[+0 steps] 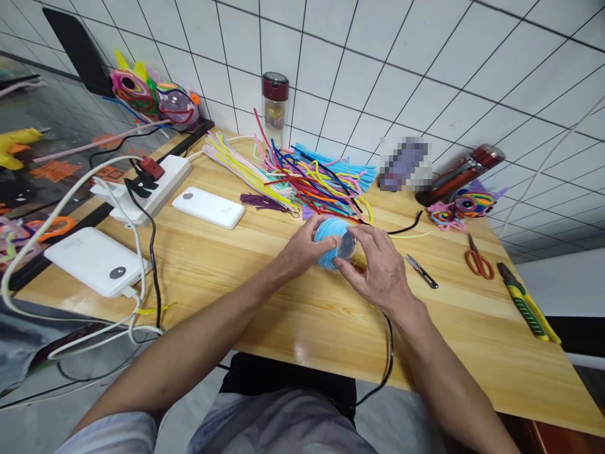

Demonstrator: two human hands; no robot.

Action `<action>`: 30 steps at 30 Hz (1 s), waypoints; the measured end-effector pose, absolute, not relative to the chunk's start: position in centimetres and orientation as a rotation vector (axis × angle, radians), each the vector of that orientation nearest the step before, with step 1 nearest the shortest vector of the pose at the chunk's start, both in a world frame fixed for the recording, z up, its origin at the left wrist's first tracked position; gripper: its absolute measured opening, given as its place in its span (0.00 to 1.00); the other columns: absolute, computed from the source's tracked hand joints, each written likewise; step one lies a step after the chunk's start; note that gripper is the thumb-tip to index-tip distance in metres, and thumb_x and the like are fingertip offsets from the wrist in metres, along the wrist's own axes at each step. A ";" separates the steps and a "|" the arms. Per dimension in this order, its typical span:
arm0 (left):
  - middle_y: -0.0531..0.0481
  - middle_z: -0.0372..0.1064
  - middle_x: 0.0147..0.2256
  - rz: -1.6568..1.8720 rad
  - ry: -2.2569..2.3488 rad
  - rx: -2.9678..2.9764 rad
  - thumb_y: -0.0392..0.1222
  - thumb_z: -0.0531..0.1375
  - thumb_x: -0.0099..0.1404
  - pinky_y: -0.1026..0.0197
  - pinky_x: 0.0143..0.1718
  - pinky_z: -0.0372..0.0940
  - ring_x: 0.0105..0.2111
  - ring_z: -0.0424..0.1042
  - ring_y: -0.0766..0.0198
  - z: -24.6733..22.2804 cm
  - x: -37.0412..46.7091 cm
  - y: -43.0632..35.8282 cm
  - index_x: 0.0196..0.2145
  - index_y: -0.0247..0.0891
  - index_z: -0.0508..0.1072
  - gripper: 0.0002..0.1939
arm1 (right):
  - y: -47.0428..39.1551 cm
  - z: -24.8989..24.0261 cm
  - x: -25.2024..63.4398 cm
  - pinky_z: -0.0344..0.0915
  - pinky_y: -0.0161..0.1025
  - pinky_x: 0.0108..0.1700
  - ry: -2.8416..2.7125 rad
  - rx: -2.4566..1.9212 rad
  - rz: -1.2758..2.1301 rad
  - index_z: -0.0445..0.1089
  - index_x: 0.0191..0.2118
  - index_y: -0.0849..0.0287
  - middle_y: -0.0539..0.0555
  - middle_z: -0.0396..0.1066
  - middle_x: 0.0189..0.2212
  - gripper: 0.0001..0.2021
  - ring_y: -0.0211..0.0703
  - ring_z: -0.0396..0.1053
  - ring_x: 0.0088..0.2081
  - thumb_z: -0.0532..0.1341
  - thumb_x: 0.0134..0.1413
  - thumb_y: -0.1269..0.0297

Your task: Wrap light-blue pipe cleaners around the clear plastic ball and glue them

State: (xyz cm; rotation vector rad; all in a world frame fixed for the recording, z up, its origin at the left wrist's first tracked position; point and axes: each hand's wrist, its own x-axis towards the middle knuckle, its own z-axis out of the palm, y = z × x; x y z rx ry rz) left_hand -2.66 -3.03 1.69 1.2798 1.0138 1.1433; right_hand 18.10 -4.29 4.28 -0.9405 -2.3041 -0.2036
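A clear, rounded container wrapped in light blue pipe cleaner [336, 228] is between my two hands, above the wooden table [269, 302]. My left hand [302, 247] closes around its left side, with the thumb lying across the blue coils. On the other side, my right hand [382, 268] grips the uncovered see-through end between thumb and fingers. Just behind lies a pile of loose pipe cleaners [316, 180] in many colours, with light blue ones [363, 173] at its back. Small thread snips [422, 271] lie to the right of my right hand.
Orange-handled scissors [478, 261] and a green-yellow cutter [524, 302] lie right. A glass bottle [275, 107] and a dark red flask [460, 173] stand behind. Left are white power banks [208, 207], a power strip [155, 189] and loose cables. A yellow glue gun [19, 146] is far left.
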 end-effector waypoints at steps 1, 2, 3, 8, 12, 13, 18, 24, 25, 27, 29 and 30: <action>0.44 0.76 0.52 1.145 1.018 1.278 0.54 0.66 0.63 0.51 0.56 0.71 0.54 0.75 0.50 1.7 -2.7 -3.0 0.56 0.37 0.72 0.29 | -4.3 4.3 18.1 0.78 0.59 0.55 -2.310 -0.941 -0.204 0.66 0.68 0.56 0.66 0.78 0.55 0.27 0.62 0.77 0.55 0.66 0.70 0.52; 0.44 0.76 0.51 1.147 1.023 1.276 0.54 0.66 0.62 0.51 0.56 0.71 0.53 0.75 0.50 1.7 -2.7 -3.0 0.56 0.37 0.72 0.29 | -4.3 4.2 18.1 0.78 0.59 0.54 -2.318 -0.942 -0.205 0.65 0.69 0.55 0.66 0.78 0.56 0.27 0.62 0.77 0.54 0.65 0.71 0.52; 0.44 0.76 0.51 1.145 1.029 1.274 0.54 0.66 0.62 0.50 0.56 0.71 0.53 0.75 0.50 1.7 -2.7 -3.0 0.56 0.37 0.71 0.29 | -4.3 4.2 18.1 0.78 0.58 0.53 -2.326 -0.943 -0.211 0.65 0.69 0.55 0.66 0.78 0.56 0.27 0.62 0.77 0.54 0.65 0.71 0.52; 0.43 0.76 0.52 1.136 1.058 1.279 0.55 0.66 0.62 0.49 0.57 0.70 0.54 0.75 0.49 1.7 -2.7 -3.0 0.55 0.37 0.71 0.29 | -4.4 4.2 18.0 0.79 0.54 0.50 -2.354 -0.944 -0.283 0.68 0.66 0.55 0.65 0.78 0.54 0.22 0.60 0.78 0.52 0.64 0.73 0.54; 0.44 0.76 0.52 1.111 1.081 1.295 0.56 0.65 0.63 0.50 0.56 0.71 0.54 0.75 0.50 1.7 -2.7 -3.1 0.55 0.37 0.71 0.28 | -4.3 4.2 18.0 0.79 0.54 0.50 -2.359 -0.938 -0.279 0.68 0.64 0.56 0.65 0.77 0.53 0.21 0.60 0.78 0.52 0.64 0.73 0.54; 0.44 0.76 0.52 1.105 1.085 1.299 0.55 0.65 0.63 0.50 0.56 0.71 0.54 0.75 0.50 1.7 -2.6 -3.1 0.55 0.37 0.71 0.28 | -4.3 4.2 18.0 0.79 0.54 0.50 -2.358 -0.940 -0.271 0.68 0.64 0.56 0.65 0.77 0.53 0.21 0.59 0.78 0.52 0.64 0.72 0.54; 0.44 0.76 0.52 1.107 1.087 1.318 0.56 0.65 0.63 0.50 0.57 0.70 0.54 0.75 0.50 1.6 -2.6 -3.1 0.55 0.37 0.71 0.28 | -4.3 4.1 18.1 0.79 0.54 0.49 -2.358 -0.956 -0.242 0.68 0.63 0.55 0.65 0.77 0.53 0.21 0.60 0.78 0.51 0.64 0.72 0.53; 0.45 0.75 0.50 1.080 1.060 1.329 0.57 0.64 0.64 0.49 0.56 0.70 0.52 0.75 0.51 1.8 -2.8 -3.2 0.55 0.38 0.70 0.28 | -4.4 4.0 18.2 0.78 0.54 0.49 -2.365 -0.965 -0.211 0.68 0.64 0.55 0.64 0.76 0.53 0.21 0.60 0.77 0.52 0.64 0.71 0.53; 0.45 0.75 0.51 1.073 1.051 1.327 0.58 0.64 0.64 0.49 0.57 0.70 0.52 0.74 0.51 1.8 -2.8 -3.2 0.55 0.38 0.70 0.28 | -4.4 4.0 18.2 0.78 0.54 0.49 -2.364 -0.968 -0.203 0.68 0.64 0.54 0.64 0.76 0.53 0.21 0.60 0.77 0.52 0.64 0.71 0.53; 0.44 0.74 0.51 1.064 1.035 1.319 0.58 0.64 0.65 0.48 0.57 0.70 0.53 0.74 0.50 1.9 -2.8 -3.3 0.55 0.38 0.70 0.28 | -4.5 4.0 18.2 0.78 0.54 0.50 -2.360 -0.976 -0.191 0.68 0.64 0.54 0.65 0.76 0.54 0.22 0.60 0.77 0.52 0.64 0.71 0.53; 0.44 0.74 0.51 1.065 1.036 1.311 0.58 0.64 0.64 0.49 0.57 0.70 0.53 0.74 0.50 1.8 -2.8 -3.2 0.55 0.38 0.70 0.28 | -4.5 3.9 18.3 0.78 0.55 0.51 -2.362 -0.980 -0.188 0.68 0.64 0.54 0.65 0.76 0.54 0.22 0.60 0.76 0.53 0.64 0.71 0.53; 0.45 0.74 0.51 1.067 1.046 1.310 0.58 0.64 0.64 0.49 0.57 0.70 0.53 0.74 0.50 1.8 -2.8 -3.2 0.54 0.38 0.70 0.28 | -4.5 3.8 18.3 0.78 0.55 0.51 -2.367 -0.979 -0.189 0.68 0.64 0.54 0.65 0.76 0.54 0.22 0.60 0.76 0.53 0.65 0.70 0.54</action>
